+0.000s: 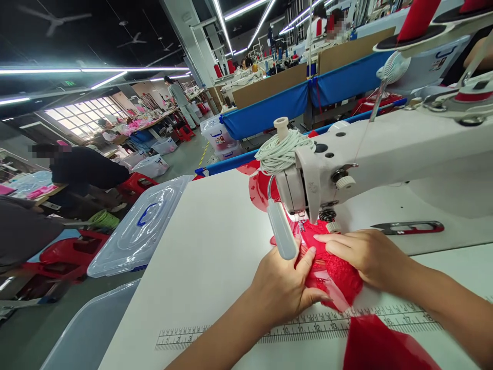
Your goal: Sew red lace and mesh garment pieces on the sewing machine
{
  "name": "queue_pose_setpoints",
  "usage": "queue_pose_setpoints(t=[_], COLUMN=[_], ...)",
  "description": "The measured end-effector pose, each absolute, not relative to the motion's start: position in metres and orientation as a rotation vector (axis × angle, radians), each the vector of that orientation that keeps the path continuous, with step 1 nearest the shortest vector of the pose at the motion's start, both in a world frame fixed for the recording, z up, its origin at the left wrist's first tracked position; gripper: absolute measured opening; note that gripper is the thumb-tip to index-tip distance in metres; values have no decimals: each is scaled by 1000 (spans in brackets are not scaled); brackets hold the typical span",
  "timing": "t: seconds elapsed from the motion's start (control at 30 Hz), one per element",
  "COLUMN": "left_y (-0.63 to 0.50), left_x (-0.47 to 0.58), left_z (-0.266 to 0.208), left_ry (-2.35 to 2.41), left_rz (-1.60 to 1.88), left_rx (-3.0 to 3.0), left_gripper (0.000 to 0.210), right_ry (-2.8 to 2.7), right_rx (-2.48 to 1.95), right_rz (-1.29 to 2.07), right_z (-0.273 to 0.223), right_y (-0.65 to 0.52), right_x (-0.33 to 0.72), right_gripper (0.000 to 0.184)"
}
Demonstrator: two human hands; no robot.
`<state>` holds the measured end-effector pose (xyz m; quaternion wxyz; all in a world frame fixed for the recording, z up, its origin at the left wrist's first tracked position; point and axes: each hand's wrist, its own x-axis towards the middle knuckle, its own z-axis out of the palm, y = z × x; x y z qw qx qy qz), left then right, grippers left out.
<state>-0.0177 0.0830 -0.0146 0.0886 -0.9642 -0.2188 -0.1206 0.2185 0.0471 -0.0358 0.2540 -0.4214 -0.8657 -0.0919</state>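
Observation:
Red lace fabric (343,277), with a sheer layer, lies bunched on the white table under the head of a sewing machine (385,149). My left hand (283,280) holds its left side, thumb and fingers pressed on the cloth near the presser foot (302,225). From the right, my right hand (362,254) grips the same fabric, index finger stretched toward the needle area and the other fingers bent. A grey lamp (283,231) on a bendy neck partly covers my left fingers. Another red fabric piece (385,347) lies at the table's front edge.
Thread snips (410,227) lie right of the machine head. A printed ruler (285,334) runs along the table (196,246). Lidded plastic boxes (144,221) stand at left. A pale cord coil (285,151) sits on the machine. People work at other tables behind.

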Motion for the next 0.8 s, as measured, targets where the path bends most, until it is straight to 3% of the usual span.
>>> queue_pose_setpoints(t=[0.3, 0.8], left_y=[88, 81], left_x=[-18, -13], left_z=[-25, -13], left_ry=[-660, -619], left_rz=[-391, -450], left_rx=[-2823, -2879], left_gripper=[83, 81], right_ry=[-2286, -2308], right_rx=[-1237, -1151], right_rz=[-231, -103], right_z=[-55, -45], right_y=[50, 50], right_x=[221, 222], right_gripper=[39, 36])
